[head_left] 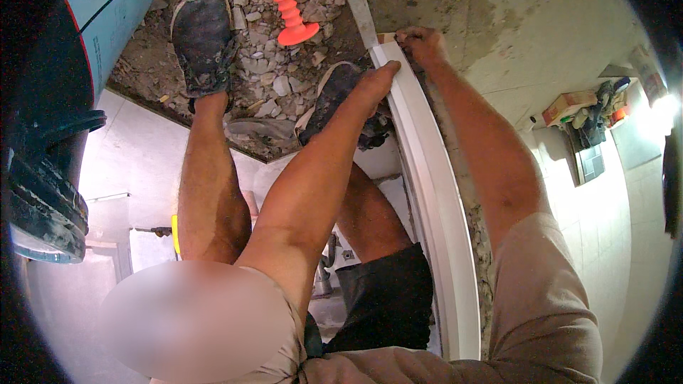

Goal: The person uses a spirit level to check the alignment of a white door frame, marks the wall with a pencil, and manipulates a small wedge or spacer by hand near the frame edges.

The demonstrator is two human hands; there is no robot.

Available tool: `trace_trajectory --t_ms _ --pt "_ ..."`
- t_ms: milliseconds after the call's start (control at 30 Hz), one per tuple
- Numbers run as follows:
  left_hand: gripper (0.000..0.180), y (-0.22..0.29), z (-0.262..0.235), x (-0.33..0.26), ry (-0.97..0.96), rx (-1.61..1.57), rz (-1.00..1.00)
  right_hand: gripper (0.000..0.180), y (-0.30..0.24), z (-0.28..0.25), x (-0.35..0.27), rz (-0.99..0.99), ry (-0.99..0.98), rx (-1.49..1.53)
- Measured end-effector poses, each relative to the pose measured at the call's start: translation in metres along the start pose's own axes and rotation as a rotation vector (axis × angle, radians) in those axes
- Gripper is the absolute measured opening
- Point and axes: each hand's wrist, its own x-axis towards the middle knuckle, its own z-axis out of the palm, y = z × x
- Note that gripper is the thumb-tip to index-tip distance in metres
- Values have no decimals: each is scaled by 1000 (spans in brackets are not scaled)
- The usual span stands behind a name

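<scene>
A long white door-frame-like profile point(434, 171) runs from the lower middle up to a joint at the top. Near its upper end my left hand point(378, 87) grips its left edge, with the thumb laid on its face. On the other side, my right hand point(424, 44) is at the wall, its fingers curled and pressed together beside the profile's end. A small brown piece point(385, 38), perhaps wood, sits at that end close to the right fingertips. Whether the right fingers pinch it is hard to see. A grey strip point(356, 0) continues upward from the joint.
Rubble point(281, 85) covers the ground around my dark shoes point(202, 43). A chisel with an orange hand guard point(293, 25) lies on it. At the left are a light-blue box point(117, 11) and a black bucket point(50, 199). A stained concrete wall point(526, 35) rises to the right.
</scene>
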Motion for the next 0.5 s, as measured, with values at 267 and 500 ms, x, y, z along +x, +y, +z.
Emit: trace_trajectory --t_ms 267,500 --pt "70 -8 -9 9 66 16 -55 29 -5 9 -4 -107 -32 -35" --pt "61 -21 -18 28 10 47 -48 21 -21 10 -9 -168 -130 -36"
